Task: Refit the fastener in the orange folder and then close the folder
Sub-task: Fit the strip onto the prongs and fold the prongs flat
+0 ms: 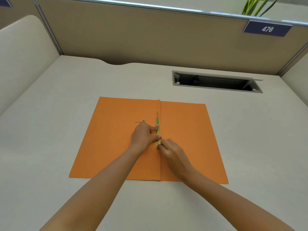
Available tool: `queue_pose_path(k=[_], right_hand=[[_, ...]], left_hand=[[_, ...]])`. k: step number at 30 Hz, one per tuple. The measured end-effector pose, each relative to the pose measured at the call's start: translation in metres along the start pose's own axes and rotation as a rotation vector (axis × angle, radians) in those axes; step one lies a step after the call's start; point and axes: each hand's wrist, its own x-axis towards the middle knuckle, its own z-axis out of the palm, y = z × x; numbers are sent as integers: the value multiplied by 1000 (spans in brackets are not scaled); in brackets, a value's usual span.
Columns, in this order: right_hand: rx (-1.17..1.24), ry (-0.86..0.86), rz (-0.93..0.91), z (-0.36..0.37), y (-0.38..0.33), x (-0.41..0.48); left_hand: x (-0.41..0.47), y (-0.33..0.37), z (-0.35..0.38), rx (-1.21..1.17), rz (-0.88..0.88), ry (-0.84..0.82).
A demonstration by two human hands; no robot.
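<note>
A: Picking it up at the left: the flat orange card folder [116,139] lies wide open on the pale counter [50,130], both covers down flat, so the closing has not started.

B: And the fastener?

A: The slim brass-coloured metal fastener strip [157,125] sits right along the centre fold, running away from the person. 1 thin prong [157,113] pokes out past its far end, and I judge the refit to be mid-way, not locked. A small dark mark [139,121] on the left cover I cannot identify.

B: Hands, then.

A: The left hand [143,135] comes in from the left cover, palm down, fingers [154,128] stretched sideways and pressed onto the strip, thumb tip touching it lower down. The right hand [173,150] reaches in over the right cover, knuckles up, fingers curled together and pinching the strip's near end.

B: So what remains?

A: By my reading, seating and flattening the fastener, then folding 1 cover over the other.
</note>
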Motion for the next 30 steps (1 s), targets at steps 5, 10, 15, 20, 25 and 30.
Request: queue_pose_path(k=[5,10,15,20,25,30], right_hand=[[175,47,174,8,-2,-10],[223,66,311,14,-14,-12],[249,77,410,13,-28,-18],[263,52,464,10,-42,-22],[229,59,451,12,-48,-18],[259,27,421,14,-47,-24]], left_hand=[[1,-1,0,15,3,5],[2,-2,2,13,15,16],[2,-6,4,-7,30,51],[3,-6,5,-3,40,49],[3,-5,5,0,35,54],[1,-5,4,6,41,59]])
